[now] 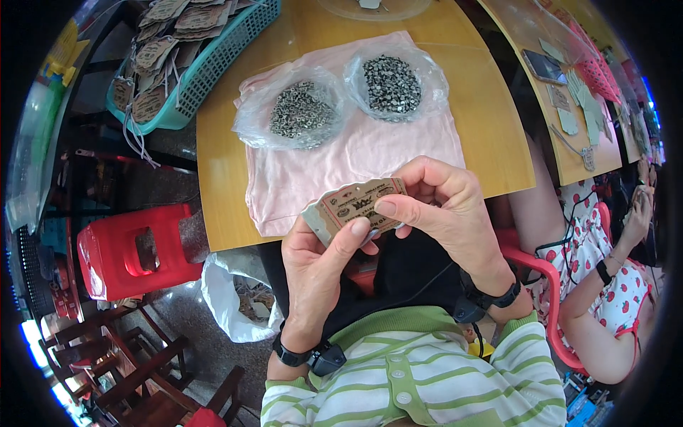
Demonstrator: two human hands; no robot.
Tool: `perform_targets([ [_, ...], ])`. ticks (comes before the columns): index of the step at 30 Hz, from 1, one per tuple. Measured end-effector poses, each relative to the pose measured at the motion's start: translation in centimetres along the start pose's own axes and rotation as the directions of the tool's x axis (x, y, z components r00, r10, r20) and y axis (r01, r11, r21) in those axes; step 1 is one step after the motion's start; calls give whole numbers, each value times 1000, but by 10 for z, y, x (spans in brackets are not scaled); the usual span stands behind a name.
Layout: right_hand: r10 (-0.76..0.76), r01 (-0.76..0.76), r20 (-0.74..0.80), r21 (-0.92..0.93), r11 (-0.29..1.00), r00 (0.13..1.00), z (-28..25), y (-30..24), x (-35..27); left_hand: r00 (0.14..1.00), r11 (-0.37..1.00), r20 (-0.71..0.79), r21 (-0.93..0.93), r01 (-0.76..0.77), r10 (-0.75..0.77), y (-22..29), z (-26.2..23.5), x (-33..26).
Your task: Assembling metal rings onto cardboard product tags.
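Between both hands, just in front of the table's near edge, is a stack of brown printed cardboard tags (353, 202) with wavy edges. My left hand (320, 260) pinches its lower left part, thumb on the front face. At the right end, my right hand (445, 210) grips the tags with its thumb pressed on the face and fingers behind. Beyond them on a pink cloth (356, 160) lie two clear plastic bags: the left bag (249, 121) holds small silvery metal pieces (302, 110), the right bag (430, 71) holds darker shiny metal pieces (391, 84).
A teal basket (206, 78) of strung tags stands at the upper left. Left of me are a red stool (139, 252) and a white waste bag (231, 299). On my right a person (605, 306) sits beside another table (569, 153) with a phone (544, 66) and cards.
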State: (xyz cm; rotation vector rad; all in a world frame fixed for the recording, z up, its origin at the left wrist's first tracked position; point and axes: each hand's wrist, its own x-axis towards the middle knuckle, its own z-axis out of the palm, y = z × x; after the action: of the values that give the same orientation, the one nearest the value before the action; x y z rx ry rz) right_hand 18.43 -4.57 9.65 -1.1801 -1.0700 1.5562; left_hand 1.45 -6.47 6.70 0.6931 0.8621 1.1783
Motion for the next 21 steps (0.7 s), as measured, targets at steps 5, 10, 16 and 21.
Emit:
perform_targets([
  [5,16,-17,31,44,999,999,-6,5,1,998,999,-52,27,-32,34,4,-2,8],
  [10,36,-40,62,61,997,997,-8,4,-1,997,999,-56,7,-53,53,9,2,9],
  [16,-105,108,48,-55,993,993,-2,-2,-1,998,995,9,-81,62,-62,14,7,15],
  [21,-219,221,36,-227,948,975,-1,1,3,996,991,-27,-106,86,-90,13,10,17],
])
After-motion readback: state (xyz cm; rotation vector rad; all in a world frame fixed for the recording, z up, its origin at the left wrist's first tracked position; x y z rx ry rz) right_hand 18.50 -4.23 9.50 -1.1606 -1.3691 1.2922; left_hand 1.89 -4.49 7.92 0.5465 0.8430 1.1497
